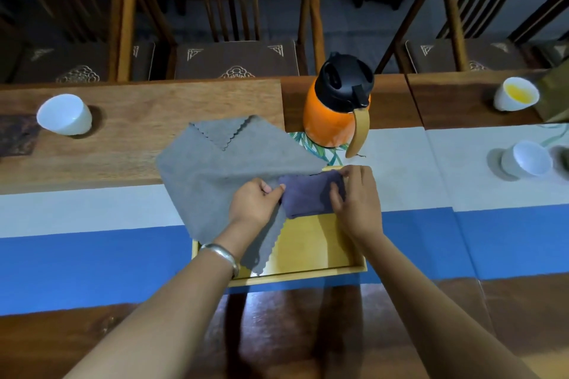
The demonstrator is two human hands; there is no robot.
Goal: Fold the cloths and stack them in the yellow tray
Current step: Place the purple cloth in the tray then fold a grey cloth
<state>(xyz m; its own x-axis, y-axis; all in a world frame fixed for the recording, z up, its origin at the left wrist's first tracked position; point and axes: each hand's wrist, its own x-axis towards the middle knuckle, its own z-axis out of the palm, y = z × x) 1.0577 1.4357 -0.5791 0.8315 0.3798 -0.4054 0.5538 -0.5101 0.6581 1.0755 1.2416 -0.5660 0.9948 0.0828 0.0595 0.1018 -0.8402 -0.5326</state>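
The folded purple cloth (311,194) lies at the far end of the tray (308,243), its long axis left to right. It is pinched at each short end, by the left hand (255,203) and the right hand (357,197). The grey cloth (221,175), unfolded, is draped over the tray's left edge, nearer the left fingers (274,189).

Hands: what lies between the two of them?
In the head view, a folded purple cloth spans the gap between the left hand and right hand, both gripping it over the yellow tray.
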